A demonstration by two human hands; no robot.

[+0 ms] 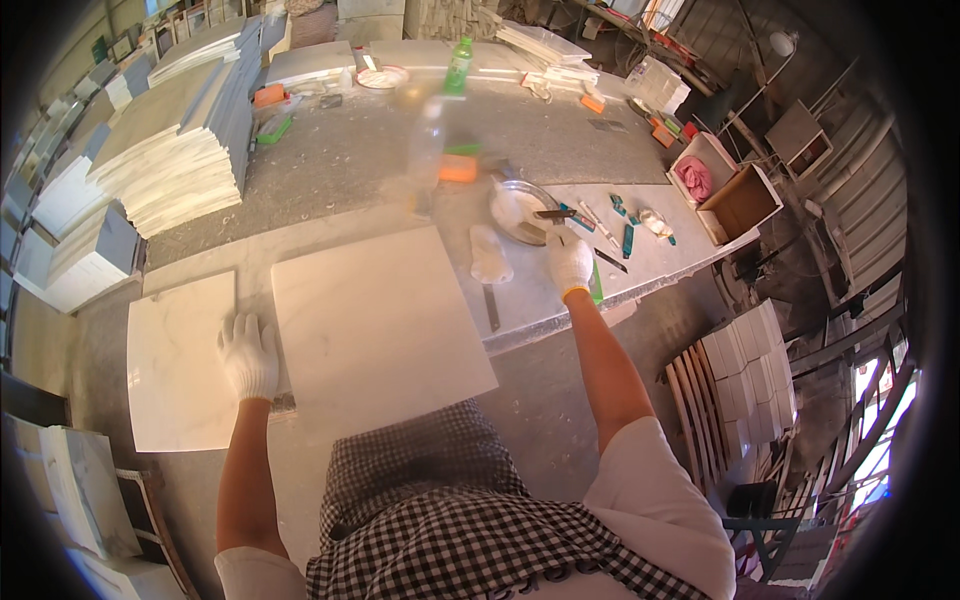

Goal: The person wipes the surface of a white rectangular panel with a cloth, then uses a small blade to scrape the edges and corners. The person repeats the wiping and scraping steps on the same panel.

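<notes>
My left hand [248, 358], in a white knitted glove, lies flat with its fingers apart on the right edge of a white marble-look tile [180, 370]. A larger tile [375, 315] lies just right of it, in front of my body. My gloved right hand [570, 262] is closed around a scraper [534, 233], whose flat blade reaches over the near rim of a round metal bowl [512, 187]. White paste [516, 208] sits in the bowl. A second dark blade [555, 214] rests at the bowl's right rim. Left of my right hand lies a crumpled white glove [490, 255].
A thin metal strip [491, 308], a black blade [611, 260] and teal-handled tools [628, 240] lie on the bench. Beyond are a blurred clear bottle [427, 150], an orange block [458, 169] and a green bottle [459, 65]. Tile stacks [180, 150] rise at left; a box [735, 195] stands right.
</notes>
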